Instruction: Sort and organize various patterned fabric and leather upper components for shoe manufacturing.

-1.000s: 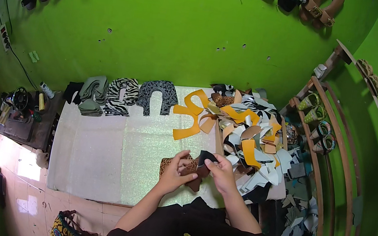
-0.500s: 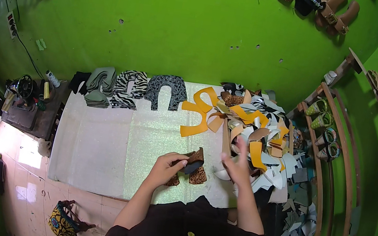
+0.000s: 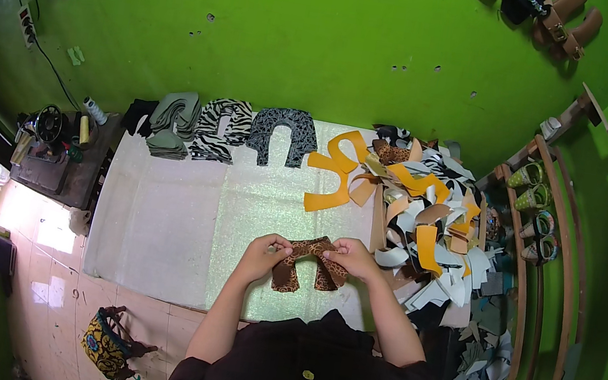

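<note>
Both hands hold a brown leopard-print U-shaped cut-out (image 3: pixel 304 248) over the near middle of the table. My left hand (image 3: pixel 259 256) pinches its upper left side between thumb and fingers. On the upper right side, my right hand (image 3: pixel 355 260) grips it the same way. Its two legs hang toward me, and parts of them look plain dark brown. I cannot tell whether it is one piece or several together. Farther off lie two yellow cut-outs (image 3: pixel 328 200), one overlapping the other, touched by neither hand.
Along the back edge of the white table (image 3: pixel 155 238) lie grey-green (image 3: pixel 176 112), zebra-print (image 3: pixel 217 147) and dark patterned (image 3: pixel 283 118) stacks of cut-outs. A heap of scraps (image 3: pixel 433 217) fills the right end. A sewing machine (image 3: pixel 46 126) stands left; a wooden rack (image 3: pixel 560 252) holds shoes right.
My right hand has come over from beside the scraps and taken hold of the leopard-print cut-out. The cut-out is now spread between both hands. The view has shifted slightly.
</note>
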A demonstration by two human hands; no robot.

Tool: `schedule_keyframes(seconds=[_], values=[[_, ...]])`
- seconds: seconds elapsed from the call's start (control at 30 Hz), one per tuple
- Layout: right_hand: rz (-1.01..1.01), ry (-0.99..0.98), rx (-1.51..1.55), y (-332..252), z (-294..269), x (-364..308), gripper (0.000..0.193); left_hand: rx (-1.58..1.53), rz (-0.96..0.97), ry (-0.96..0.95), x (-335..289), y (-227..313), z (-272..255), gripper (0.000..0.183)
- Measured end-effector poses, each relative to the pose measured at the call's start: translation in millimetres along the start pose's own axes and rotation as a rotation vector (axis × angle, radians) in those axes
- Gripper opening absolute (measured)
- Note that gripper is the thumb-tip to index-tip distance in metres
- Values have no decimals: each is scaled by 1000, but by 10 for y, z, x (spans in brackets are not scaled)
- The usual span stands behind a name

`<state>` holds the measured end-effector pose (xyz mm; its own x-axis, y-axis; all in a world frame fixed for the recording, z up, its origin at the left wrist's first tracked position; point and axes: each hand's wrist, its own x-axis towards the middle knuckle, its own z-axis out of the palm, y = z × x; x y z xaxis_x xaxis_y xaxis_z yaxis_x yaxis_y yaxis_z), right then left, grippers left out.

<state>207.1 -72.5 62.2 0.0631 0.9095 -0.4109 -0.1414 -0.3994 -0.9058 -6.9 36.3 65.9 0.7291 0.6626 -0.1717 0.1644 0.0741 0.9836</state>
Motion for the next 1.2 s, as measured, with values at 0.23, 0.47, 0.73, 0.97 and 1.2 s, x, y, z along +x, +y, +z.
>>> schedule_keyframes(seconds=[0.23,0.47,0.73,0.97,1.2], values=[[-143,674,-610,715,177,304,25,41,-4,341,274,-606,273,24],[-98,779,-829,733,296,286,29,460,131,404,298,-658,247,34],[-34,771,-801,780,259,306,30,-45,-198,204,68,-446,201,77],[155,707,-906,475,420,189,30,576,-26,286,11,-430,215,80],[-248,715,-1256,576,497,84,44,750,309,302,-167,-402,443,68]])
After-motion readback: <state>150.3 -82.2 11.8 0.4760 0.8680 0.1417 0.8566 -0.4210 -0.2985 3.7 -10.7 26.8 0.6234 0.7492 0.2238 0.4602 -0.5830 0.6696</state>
